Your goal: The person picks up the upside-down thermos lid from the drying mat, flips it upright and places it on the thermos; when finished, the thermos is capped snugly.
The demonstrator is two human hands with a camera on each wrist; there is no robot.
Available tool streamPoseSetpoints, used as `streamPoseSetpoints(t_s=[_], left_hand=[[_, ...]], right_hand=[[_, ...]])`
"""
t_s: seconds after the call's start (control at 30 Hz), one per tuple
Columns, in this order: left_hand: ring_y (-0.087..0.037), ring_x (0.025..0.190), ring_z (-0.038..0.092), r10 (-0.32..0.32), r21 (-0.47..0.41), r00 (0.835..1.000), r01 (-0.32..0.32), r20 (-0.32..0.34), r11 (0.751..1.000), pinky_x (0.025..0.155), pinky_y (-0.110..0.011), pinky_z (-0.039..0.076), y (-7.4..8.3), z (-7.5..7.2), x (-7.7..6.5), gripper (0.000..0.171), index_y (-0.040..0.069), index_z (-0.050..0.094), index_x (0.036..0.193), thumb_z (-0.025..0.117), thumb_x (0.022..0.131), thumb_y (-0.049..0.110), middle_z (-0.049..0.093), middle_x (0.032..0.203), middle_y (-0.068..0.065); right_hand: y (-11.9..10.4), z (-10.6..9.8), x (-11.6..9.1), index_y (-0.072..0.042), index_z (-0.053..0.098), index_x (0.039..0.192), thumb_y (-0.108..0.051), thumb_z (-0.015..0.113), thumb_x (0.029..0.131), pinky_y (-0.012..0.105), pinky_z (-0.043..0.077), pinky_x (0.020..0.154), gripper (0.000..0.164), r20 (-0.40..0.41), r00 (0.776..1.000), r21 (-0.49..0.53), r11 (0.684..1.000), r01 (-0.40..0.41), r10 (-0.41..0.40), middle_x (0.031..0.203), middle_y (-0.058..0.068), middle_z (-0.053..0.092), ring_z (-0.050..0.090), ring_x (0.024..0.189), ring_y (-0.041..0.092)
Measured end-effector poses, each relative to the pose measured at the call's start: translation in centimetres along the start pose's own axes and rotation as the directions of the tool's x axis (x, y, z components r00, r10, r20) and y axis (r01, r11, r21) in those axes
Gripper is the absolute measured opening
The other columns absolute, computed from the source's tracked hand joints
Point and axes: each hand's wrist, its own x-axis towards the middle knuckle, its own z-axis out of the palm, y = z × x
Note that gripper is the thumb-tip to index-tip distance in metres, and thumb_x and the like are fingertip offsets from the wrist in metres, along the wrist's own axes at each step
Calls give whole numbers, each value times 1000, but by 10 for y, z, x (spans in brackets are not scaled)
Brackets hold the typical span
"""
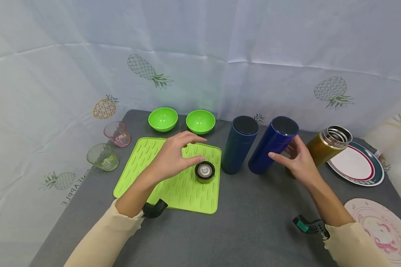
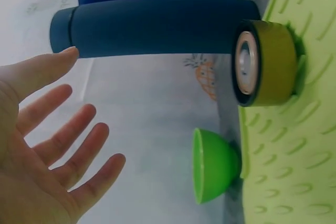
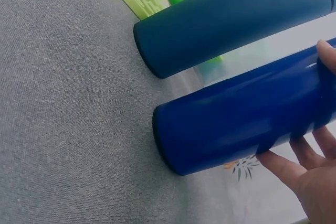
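My right hand (image 1: 299, 161) holds a glossy blue thermos bottle (image 3: 236, 114) from its right side, thumb on one side and fingertips on the other. The bottle stands on the grey table, its dark lid on top. Just left of it is a matte teal-blue thermos (image 2: 152, 29), also lidded. My left hand (image 1: 173, 154) is held over the green mat (image 1: 177, 196), fingers spread and holding nothing. Near its thumb in the head view, a gold bottle cap (image 2: 275, 64) lies on the mat with its inner side up. Behind my right hand stands a gold thermos (image 1: 324, 146) with an uncovered steel mouth.
Two green bowls (image 1: 163, 119) sit along the back edge. At the left are a pink glass (image 1: 117, 134) and a greenish glass (image 1: 103, 157). A white plate with a dark rim (image 1: 355, 163) and a pink round mat (image 1: 381, 226) lie at the right.
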Motion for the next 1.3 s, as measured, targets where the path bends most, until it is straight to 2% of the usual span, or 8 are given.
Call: streamPoseSetpoints(t_s=[0.2,0.37,0.43,0.5,0.6,0.73,1.0,1.3], left_hand=[[-24,114,63,-43,8,999,43,32,999,94,-42,51,-12,8,0,44,17,70,127,82,85,21,70,122,0],[-28,118,63,-85,16,993,84,85,996,96,-47,52,-21,18,0,49,17,69,130,84,84,21,69,126,-2],[-30,119,63,-100,25,989,98,106,995,98,-47,52,-23,22,-1,51,16,68,131,84,83,22,69,127,-2],[-31,120,63,-111,40,986,107,121,993,100,-47,52,-25,26,-1,54,16,67,132,85,83,24,68,129,-3],[-31,125,61,-135,71,979,126,154,990,104,-48,50,-27,31,1,58,16,65,135,85,82,24,65,135,-4],[-29,131,58,-178,123,962,155,207,980,109,-49,47,-28,37,2,67,17,62,140,88,78,22,60,143,-5],[-30,135,55,-197,140,941,163,275,977,113,-50,44,-35,44,2,81,14,58,144,94,71,20,58,144,-10],[-30,127,60,-202,162,917,154,343,975,110,-47,47,-44,55,4,81,5,59,141,94,69,15,64,136,-12]], right_hand=[[-1,1,-4,-36,24,160,-11,68,97,66,28,120,81,12,1000,38,999,-15,15,167,5,32,31,154,38],[-1,1,-17,-31,21,161,-6,67,96,28,44,112,83,38,999,69,998,-6,3,167,8,30,33,154,33],[0,0,-24,-31,19,162,-5,67,95,13,44,105,86,52,999,56,998,11,-14,169,7,27,35,153,28],[1,-1,-31,-30,16,163,-5,67,96,7,44,101,88,66,997,26,999,27,-29,170,8,25,38,152,22],[4,-2,-41,-29,14,163,-5,67,96,5,44,99,89,76,996,-22,999,49,-47,170,9,25,44,147,8],[12,-2,-53,-21,20,162,1,65,95,5,46,98,83,87,994,24,998,66,-68,164,6,35,47,136,-8],[26,2,-66,-1,30,152,8,64,93,9,50,96,69,144,985,76,994,80,-91,139,-20,52,55,127,-6],[17,19,-65,-6,35,154,4,70,91,13,50,100,72,225,967,41,993,113,-120,150,13,50,55,131,-2]])
